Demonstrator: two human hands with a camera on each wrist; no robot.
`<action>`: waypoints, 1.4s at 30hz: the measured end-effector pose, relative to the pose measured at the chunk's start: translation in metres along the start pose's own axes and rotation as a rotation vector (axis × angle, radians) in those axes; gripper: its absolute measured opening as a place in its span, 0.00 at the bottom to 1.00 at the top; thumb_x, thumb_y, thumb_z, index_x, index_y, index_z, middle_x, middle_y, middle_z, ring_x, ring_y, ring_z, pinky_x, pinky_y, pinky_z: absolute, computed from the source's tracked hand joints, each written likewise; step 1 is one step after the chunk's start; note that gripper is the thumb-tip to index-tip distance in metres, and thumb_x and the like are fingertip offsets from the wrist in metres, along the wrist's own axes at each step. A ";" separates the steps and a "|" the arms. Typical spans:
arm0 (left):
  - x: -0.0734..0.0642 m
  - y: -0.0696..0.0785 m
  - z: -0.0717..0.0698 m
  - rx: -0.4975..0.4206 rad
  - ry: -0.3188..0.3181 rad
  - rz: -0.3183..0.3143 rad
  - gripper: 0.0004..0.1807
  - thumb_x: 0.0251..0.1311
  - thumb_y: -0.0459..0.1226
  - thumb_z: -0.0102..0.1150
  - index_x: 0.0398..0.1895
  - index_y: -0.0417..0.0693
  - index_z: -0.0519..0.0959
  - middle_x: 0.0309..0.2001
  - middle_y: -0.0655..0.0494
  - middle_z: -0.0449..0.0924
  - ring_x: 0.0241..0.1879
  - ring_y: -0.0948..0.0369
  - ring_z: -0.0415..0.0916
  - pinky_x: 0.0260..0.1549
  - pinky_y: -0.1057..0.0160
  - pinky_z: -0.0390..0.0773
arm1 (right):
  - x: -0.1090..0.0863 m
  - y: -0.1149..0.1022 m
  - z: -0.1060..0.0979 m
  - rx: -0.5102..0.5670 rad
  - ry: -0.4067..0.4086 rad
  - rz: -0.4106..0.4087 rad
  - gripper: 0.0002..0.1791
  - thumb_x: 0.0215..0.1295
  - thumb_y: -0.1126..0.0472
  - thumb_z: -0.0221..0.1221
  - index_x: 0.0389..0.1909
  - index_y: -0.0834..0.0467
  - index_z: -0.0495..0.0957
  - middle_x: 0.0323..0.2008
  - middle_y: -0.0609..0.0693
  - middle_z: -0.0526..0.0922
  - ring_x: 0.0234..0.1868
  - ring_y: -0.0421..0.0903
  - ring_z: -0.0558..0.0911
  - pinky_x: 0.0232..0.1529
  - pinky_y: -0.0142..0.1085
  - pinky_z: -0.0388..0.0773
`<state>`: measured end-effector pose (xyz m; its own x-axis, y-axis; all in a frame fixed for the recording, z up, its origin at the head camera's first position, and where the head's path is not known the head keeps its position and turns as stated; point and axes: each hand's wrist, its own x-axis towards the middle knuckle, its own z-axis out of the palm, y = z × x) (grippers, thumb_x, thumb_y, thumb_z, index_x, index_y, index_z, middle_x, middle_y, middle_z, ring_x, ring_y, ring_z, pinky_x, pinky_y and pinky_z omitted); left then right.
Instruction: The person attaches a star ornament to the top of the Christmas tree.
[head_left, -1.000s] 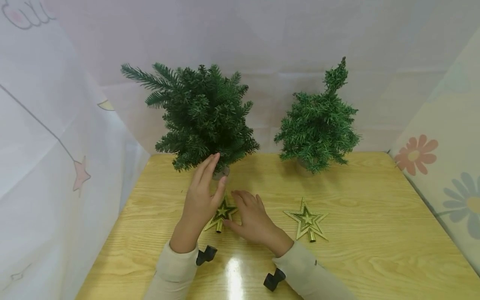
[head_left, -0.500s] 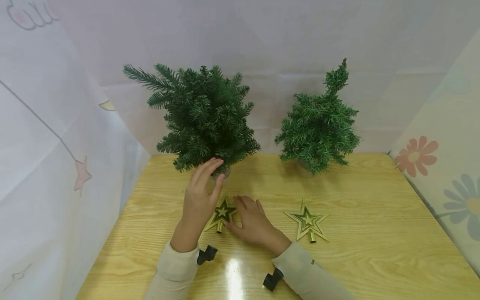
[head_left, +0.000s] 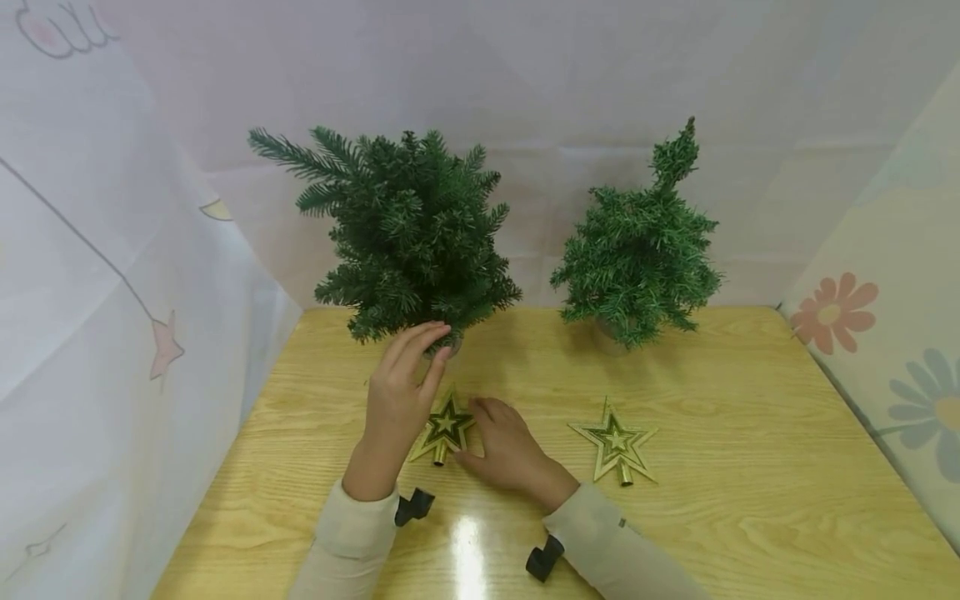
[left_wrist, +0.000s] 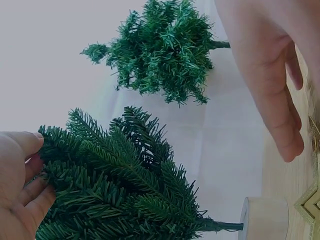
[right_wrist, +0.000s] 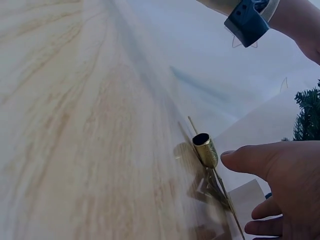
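My left hand (head_left: 396, 396) is raised in front of the fuller small Christmas tree (head_left: 412, 233), its fingers slightly bent and nothing held. In the left wrist view its fingertips overlap the tree's branches. A gold star tree topper (head_left: 445, 427) lies flat on the table between both hands, its left side partly covered by my left hand. At the star's right edge is my right hand (head_left: 510, 450), fingers loosely bent. The right wrist view shows my right thumb (right_wrist: 245, 159) right at the star's socket tube (right_wrist: 205, 150), and the other fingers lie apart from the thumb.
A second gold star topper (head_left: 617, 442) lies to the right on the wooden table (head_left: 750, 400). Behind it stands a thinner small tree (head_left: 637, 250) with a bent tip. Printed cloth (head_left: 525, 83) hangs behind and along both sides.
My left fingers have come down slightly and bent a little more. My right hand has shifted slightly right and down beside the left star. The trees and stars have stayed in place.
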<state>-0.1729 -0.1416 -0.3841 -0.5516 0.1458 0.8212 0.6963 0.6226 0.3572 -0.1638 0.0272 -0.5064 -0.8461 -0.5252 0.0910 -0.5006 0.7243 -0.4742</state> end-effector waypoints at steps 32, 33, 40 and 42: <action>0.000 -0.006 -0.002 0.028 -0.006 0.006 0.10 0.62 0.33 0.64 0.47 0.44 0.83 0.50 0.53 0.81 0.51 0.57 0.78 0.50 0.63 0.78 | 0.002 0.003 0.001 -0.110 -0.016 -0.005 0.44 0.62 0.44 0.64 0.72 0.62 0.61 0.66 0.56 0.67 0.67 0.53 0.65 0.64 0.47 0.65; 0.000 -0.006 -0.002 0.027 -0.006 0.004 0.10 0.63 0.33 0.64 0.47 0.44 0.83 0.50 0.53 0.81 0.51 0.57 0.78 0.50 0.63 0.77 | 0.002 0.003 0.000 -0.109 -0.021 -0.005 0.43 0.62 0.45 0.65 0.72 0.62 0.61 0.66 0.56 0.67 0.67 0.53 0.65 0.64 0.47 0.66; -0.001 -0.008 -0.003 0.009 0.001 -0.010 0.11 0.61 0.32 0.65 0.47 0.45 0.84 0.50 0.53 0.81 0.51 0.57 0.78 0.53 0.66 0.75 | 0.001 0.003 -0.002 -0.078 -0.051 -0.011 0.41 0.63 0.48 0.65 0.72 0.62 0.61 0.66 0.56 0.67 0.67 0.53 0.64 0.64 0.47 0.66; -0.001 -0.008 -0.003 -0.001 0.004 -0.017 0.10 0.62 0.32 0.64 0.47 0.45 0.84 0.50 0.53 0.81 0.52 0.57 0.78 0.53 0.66 0.74 | 0.000 0.003 -0.004 -0.062 -0.056 -0.013 0.41 0.63 0.49 0.64 0.72 0.62 0.61 0.66 0.57 0.66 0.67 0.54 0.64 0.64 0.48 0.66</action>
<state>-0.1765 -0.1492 -0.3867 -0.5617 0.1320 0.8167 0.6869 0.6246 0.3716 -0.1659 0.0315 -0.5043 -0.8286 -0.5578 0.0469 -0.5235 0.7426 -0.4177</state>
